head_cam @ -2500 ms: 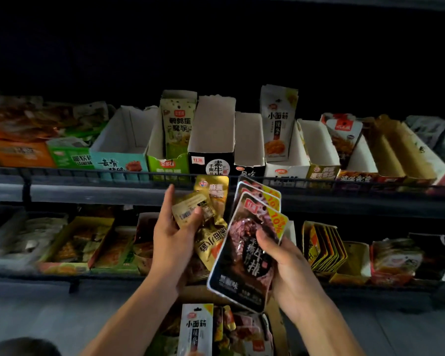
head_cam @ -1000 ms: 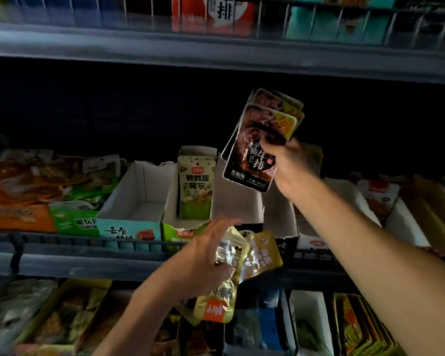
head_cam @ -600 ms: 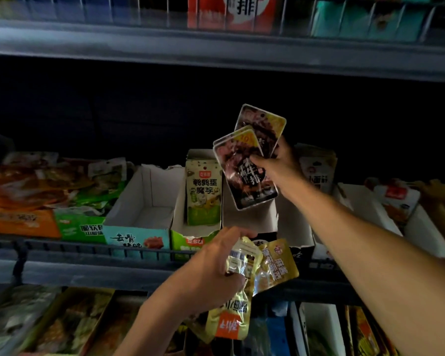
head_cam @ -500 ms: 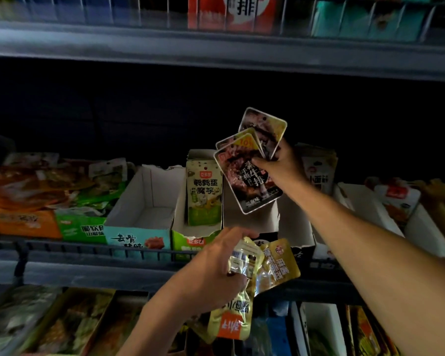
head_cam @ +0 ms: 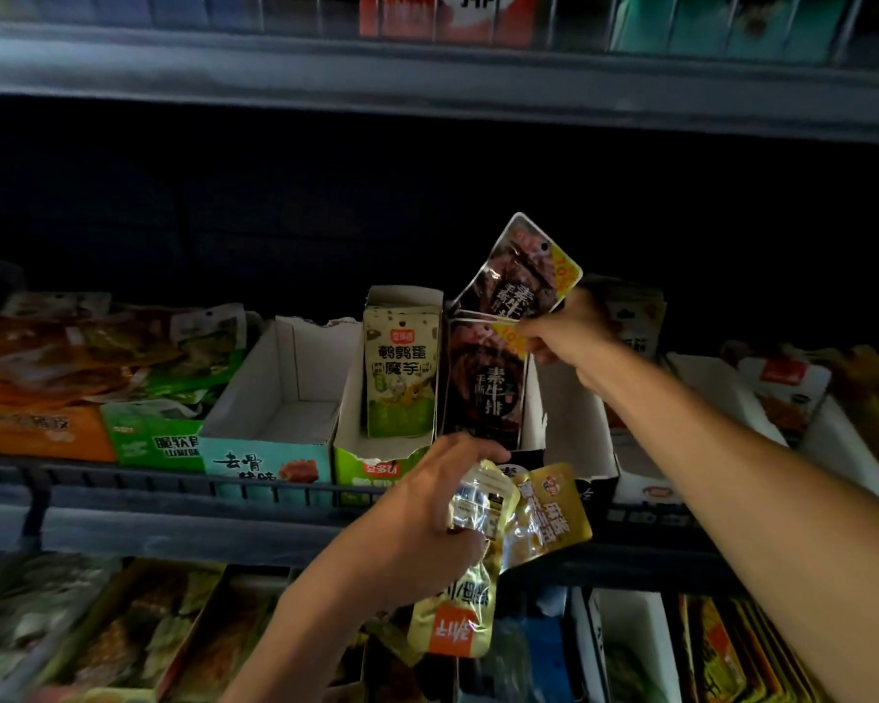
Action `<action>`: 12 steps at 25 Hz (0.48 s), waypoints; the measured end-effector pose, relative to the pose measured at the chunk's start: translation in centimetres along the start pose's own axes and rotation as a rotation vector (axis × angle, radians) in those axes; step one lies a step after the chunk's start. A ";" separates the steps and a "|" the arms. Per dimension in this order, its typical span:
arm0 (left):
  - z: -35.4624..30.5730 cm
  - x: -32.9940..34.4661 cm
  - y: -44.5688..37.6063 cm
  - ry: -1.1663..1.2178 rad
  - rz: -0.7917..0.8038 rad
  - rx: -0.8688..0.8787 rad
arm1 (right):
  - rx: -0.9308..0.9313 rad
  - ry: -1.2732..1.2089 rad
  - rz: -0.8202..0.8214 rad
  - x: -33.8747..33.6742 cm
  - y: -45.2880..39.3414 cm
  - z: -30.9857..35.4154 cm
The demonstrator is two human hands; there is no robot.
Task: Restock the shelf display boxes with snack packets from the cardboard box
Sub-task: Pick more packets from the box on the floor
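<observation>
My right hand (head_cam: 572, 337) pinches the dark packets by their top edge. One dark packet (head_cam: 483, 383) stands upright inside the black display box (head_cam: 534, 438); another dark packet (head_cam: 521, 274) tilts up above it. My left hand (head_cam: 427, 509) grips several yellow-gold snack packets (head_cam: 518, 525) in front of the shelf rail, below that box. The cardboard supply box is out of view.
A green box (head_cam: 371, 461) with pale green packets (head_cam: 402, 372) stands left of the black one, then an empty teal-fronted box (head_cam: 270, 449). White boxes (head_cam: 579, 428) follow on the right. An upper shelf (head_cam: 427, 88) runs overhead. A lower shelf (head_cam: 123, 626) holds more snacks.
My right hand has lowered the dark packets from above into the black display box; one now stands inside it. My left hand has kept its yellow packets in about the same place.
</observation>
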State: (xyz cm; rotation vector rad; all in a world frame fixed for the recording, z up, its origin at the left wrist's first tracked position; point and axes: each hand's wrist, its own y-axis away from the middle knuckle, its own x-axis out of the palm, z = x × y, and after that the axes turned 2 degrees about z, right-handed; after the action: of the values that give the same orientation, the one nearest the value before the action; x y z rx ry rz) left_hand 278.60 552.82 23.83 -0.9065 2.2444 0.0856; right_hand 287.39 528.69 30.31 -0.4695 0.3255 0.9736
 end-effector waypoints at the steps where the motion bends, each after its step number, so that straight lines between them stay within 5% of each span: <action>1: 0.1 0.0 0.0 -0.002 0.000 0.003 | -0.011 0.011 -0.024 -0.1 0.2 0.1; 9: 0.3 0.0 0.1 0.020 0.010 0.007 | -0.162 0.121 -0.134 0.2 -0.3 0.2; 12: 0.3 -0.1 0.1 0.016 0.018 0.018 | -0.485 0.374 -0.290 0.2 2.0 0.2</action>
State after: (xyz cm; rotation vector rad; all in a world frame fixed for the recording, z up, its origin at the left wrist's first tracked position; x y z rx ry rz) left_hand 278.76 553.05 23.60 -0.8807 2.2647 0.0661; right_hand 285.86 529.89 29.92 -1.1172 0.3434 0.6710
